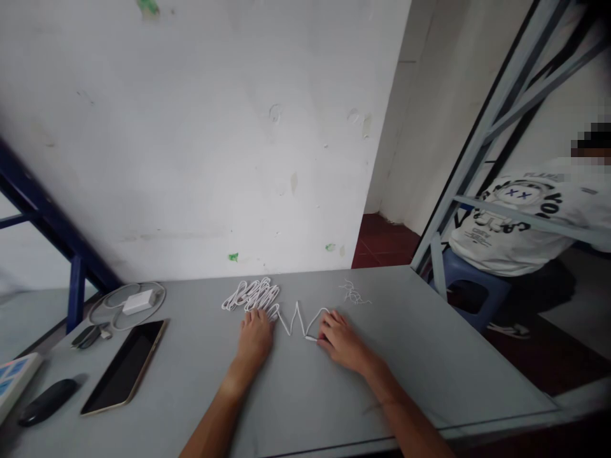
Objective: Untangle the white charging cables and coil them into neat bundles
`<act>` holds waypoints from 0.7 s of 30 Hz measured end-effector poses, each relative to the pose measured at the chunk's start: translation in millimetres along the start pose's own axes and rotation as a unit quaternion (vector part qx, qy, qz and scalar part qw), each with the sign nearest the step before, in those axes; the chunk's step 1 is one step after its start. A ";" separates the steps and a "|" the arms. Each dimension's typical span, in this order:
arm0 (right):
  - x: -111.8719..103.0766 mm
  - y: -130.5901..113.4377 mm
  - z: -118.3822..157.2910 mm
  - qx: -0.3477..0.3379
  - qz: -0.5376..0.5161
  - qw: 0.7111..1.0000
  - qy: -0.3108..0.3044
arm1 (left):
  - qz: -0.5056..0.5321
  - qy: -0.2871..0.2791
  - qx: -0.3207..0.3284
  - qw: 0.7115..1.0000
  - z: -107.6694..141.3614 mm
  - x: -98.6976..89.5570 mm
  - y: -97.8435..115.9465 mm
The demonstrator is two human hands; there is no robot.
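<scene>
In the head view, the left hand (255, 337) and the right hand (340, 342) lie palm down on a grey table (420, 362), apart, with neither closed around anything. A white cable (296, 321) lies between and beyond them, near the table's far edge. Its left part is folded into narrow loops under the left hand's fingertips (261, 315), and its right part zigzags to a small plug (311, 340) just beside the right hand's fingers (325, 333) (a pinch there cannot be told from this angle). The cable's long axis runs left to right, its folds pointing near and far. Light, flat fingertip pressure suits it, keeping each bend from springing out of line. To the left lie a white charger (138, 302), a tablet (125, 366) and a computer mouse (48, 402). Farther right sits a tangle of thin white wire (354, 292), and beyond the table a person in a printed white shirt (506, 222) sits on a blue stool (470, 296).
</scene>
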State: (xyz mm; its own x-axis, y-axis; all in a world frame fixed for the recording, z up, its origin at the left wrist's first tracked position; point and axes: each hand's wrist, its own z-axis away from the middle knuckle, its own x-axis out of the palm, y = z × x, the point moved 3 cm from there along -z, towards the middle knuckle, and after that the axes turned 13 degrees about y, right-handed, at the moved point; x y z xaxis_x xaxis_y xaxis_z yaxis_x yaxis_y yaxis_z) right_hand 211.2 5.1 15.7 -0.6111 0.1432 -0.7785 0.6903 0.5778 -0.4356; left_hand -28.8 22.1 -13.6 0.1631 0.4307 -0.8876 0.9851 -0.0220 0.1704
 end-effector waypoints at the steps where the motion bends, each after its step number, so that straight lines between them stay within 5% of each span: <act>1: 0.7 0.7 0.4 0.003 -0.006 1.000 0.000 | 0.000 -0.004 0.003 1.000 0.0 1.7 0.0; 6: -2.5 18.6 -0.7 0.061 -0.086 0.987 0.119 | 0.018 -0.045 0.000 0.999 -0.6 4.9 -0.2; 10: 8.8 36.6 -2.3 0.188 -0.140 0.952 0.198 | 0.088 -0.057 -0.065 0.992 -1.8 5.0 1.5; 15: 45.4 35.6 -9.8 0.365 -0.286 0.867 0.180 | 0.280 -0.043 -0.127 0.951 -6.4 10.9 14.2; 18: 63.9 28.7 -19.5 0.401 -0.388 0.803 0.209 | 0.398 -0.055 -0.144 0.904 -7.4 17.8 28.4; 21: 77.6 23.7 -28.3 0.410 -0.423 0.778 0.218 | 0.451 -0.089 -0.146 0.876 -5.9 24.9 43.8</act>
State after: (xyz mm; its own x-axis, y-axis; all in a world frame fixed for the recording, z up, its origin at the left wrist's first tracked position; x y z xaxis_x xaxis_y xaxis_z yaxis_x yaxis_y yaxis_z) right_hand 169.2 52.6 -42.2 -0.9311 0.3527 0.0935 -0.1247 -0.0670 -0.9899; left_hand 18.2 37.2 -25.7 0.8995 0.2083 -0.3840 0.3999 -0.0388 0.9157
